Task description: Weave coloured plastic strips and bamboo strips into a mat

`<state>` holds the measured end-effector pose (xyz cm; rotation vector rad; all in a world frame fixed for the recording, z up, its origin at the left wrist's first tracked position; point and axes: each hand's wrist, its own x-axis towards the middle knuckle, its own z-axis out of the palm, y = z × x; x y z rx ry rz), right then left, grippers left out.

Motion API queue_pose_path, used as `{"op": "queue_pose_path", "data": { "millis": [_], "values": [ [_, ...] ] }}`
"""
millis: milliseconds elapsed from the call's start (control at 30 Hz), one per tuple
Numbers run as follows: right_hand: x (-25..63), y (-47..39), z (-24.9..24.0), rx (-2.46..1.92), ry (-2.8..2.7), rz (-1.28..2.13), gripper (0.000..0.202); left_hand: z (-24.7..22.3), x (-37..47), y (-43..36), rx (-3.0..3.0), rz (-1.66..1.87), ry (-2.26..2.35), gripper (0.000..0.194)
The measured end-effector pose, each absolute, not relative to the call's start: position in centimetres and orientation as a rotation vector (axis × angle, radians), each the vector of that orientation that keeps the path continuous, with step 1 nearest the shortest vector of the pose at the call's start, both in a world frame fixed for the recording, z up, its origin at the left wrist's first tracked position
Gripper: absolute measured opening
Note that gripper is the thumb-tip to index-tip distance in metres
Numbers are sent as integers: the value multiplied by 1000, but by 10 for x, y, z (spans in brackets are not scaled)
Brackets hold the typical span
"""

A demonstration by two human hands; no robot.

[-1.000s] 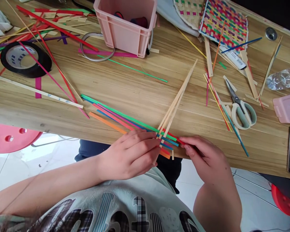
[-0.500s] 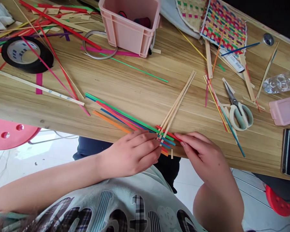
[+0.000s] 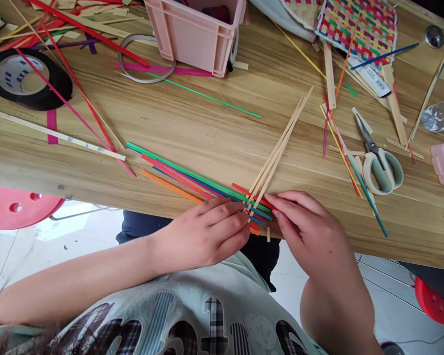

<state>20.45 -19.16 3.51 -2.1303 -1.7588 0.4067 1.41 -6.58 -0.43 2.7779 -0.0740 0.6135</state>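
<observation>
Green strips (image 3: 185, 169), pink-red strips (image 3: 177, 176) and orange strips (image 3: 168, 185) run slantwise near the table's front edge, crossed by several plain wooden strips (image 3: 281, 144). My left hand (image 3: 216, 229) is closed over the crossing, its fingertips pressed on the strips and hiding part of them. My right hand (image 3: 299, 217) pinches the right end of a short red strip (image 3: 240, 188), which passes among the plain strips above the green ones. Colored ends stick out between the two hands.
A pink bin (image 3: 196, 37), black tape roll (image 3: 29, 79), metal ring (image 3: 123, 58) and loose strips lie at the back and left. Scissors (image 3: 381, 165), a woven mat (image 3: 358, 29), a tube (image 3: 372, 79) and a plastic bottle (image 3: 442, 114) are on the right.
The red strip has moved leftward through the plain strips, and my right hand has come closer to the crossing. My left hand keeps its hold. The view has shifted slightly.
</observation>
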Motion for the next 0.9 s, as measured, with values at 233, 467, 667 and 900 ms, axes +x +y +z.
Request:
{"op": "queue_pose_path", "data": {
  "millis": [233,467,667,900],
  "values": [
    [215,-220,31,-2169,-1637,209,32,-3,15,-64,2789,607,-67,19],
    [225,-245,15,-2215,-1556,171,29,-3,16,-64,2817,571,-87,20],
    [213,-224,9,-2128,-1573,201,27,-2,16,-66,2828,559,-92,22],
    [212,-221,11,-2142,-1623,179,25,-1,15,-66,2826,527,-81,23]
  ]
}}
